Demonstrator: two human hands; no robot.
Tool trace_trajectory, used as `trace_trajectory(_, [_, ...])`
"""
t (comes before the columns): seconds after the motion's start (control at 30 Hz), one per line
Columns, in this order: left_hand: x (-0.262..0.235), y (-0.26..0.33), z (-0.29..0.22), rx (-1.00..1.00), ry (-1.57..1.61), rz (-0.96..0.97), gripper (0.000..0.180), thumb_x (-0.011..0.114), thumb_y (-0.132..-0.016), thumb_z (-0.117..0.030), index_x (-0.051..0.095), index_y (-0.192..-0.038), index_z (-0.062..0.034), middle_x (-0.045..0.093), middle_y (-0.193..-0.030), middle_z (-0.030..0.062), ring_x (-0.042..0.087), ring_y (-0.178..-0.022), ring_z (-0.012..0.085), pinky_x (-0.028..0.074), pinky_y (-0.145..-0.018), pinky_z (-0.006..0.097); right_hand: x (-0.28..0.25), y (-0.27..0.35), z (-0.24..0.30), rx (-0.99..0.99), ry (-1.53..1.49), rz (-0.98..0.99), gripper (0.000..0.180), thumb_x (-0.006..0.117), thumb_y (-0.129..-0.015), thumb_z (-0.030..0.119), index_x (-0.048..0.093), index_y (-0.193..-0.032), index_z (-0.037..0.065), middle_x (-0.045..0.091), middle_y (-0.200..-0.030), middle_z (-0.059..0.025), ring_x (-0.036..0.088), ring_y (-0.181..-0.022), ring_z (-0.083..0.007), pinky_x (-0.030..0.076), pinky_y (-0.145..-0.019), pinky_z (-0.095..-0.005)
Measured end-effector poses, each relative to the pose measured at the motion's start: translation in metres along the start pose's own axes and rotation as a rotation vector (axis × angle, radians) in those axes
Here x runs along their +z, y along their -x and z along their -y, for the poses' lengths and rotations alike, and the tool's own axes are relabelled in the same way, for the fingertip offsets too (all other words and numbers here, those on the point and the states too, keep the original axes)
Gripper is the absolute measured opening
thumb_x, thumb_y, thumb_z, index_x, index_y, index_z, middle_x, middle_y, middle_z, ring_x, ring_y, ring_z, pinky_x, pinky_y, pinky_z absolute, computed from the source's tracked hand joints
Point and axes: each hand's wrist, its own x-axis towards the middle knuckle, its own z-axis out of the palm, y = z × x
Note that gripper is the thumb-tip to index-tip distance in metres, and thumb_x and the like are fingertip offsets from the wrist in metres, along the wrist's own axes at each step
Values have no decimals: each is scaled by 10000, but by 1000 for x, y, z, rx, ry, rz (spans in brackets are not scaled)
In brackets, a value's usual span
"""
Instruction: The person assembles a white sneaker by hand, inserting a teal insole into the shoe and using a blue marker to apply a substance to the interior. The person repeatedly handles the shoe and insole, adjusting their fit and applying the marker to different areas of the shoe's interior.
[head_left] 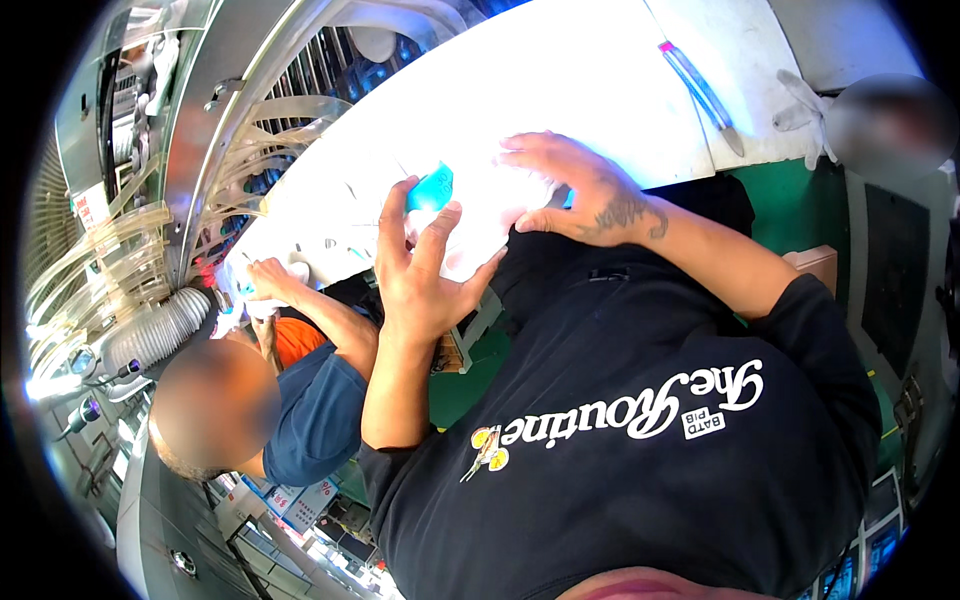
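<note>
My left hand [415,270] is raised at the near edge of a bright white table [560,70], palm toward me and fingers spread. A small turquoise piece [431,188] shows between its fingertips. A soft white sheet [465,250] lies just behind that hand; glare hides whether the fingers grip it. My right hand [585,190], tattooed at the wrist, rests flat on the same white sheet with its fingers apart.
A co-worker in a blue top sits at left, one hand [268,278] on the table. A long clear pen-like tool [700,90] and a white glove [805,110] lie at the right. Clear tubes [110,250], a grey ribbed hose [160,330] and a metal machine frame [215,110] stand at the left.
</note>
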Motion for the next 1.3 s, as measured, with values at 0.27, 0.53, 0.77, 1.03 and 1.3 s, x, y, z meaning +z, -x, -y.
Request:
trace_trajectory(0.27, [-2, -8, -10, 57, -38, -36, 657, 1013, -643, -215, 731, -1212, -48, 549, -1472, 310, 715, -1153, 453, 642, -812, 470, 17, 8, 23, -194, 251, -189, 333, 914, -831, 136, 676, -1052, 65, 657, -1418, -134, 591, -1435, -352, 426, -1241, -567])
trace_trajectory(0.53, [1, 3, 1, 71, -34, -36, 669, 1016, -644, -209, 730, -1231, -66, 530, -1497, 285, 672, -1241, 459, 625, -917, 500, 5, 9, 10, -122, 72, -16, 394, 960, -771, 128, 588, -892, 83, 663, -1312, -151, 687, -1261, -344, 554, -1097, -461])
trace_trajectory(0.77, [1, -1, 0, 75, -41, -49, 654, 1011, -644, -200, 732, -1223, -74, 537, -1485, 290, 699, -1199, 452, 638, -882, 487, 12, 13, 1, -334, 266, -166, 380, 943, -773, 161, 696, -1047, 69, 648, -1347, -120, 669, -1297, -325, 521, -1180, -496])
trace_trajectory(1.03, [0, 3, 5, 91, -40, -36, 654, 1007, -632, -197, 732, -1215, -85, 561, -1469, 285, 690, -1210, 461, 634, -878, 487, 13, 12, -17, -262, 74, -65, 365, 934, -797, 165, 683, -1049, 82, 587, -1377, -134, 627, -1257, -321, 564, -1042, -416])
trace_trajectory(1.3, [3, 4, -3, 52, -26, -41, 674, 1011, -647, -224, 723, -1239, -80, 541, -1481, 295, 684, -1207, 461, 632, -846, 471, 33, 24, 8, -318, 236, -263, 380, 907, -784, 72, 699, -1101, 42, 582, -1378, -136, 602, -1337, -333, 531, -1107, -459])
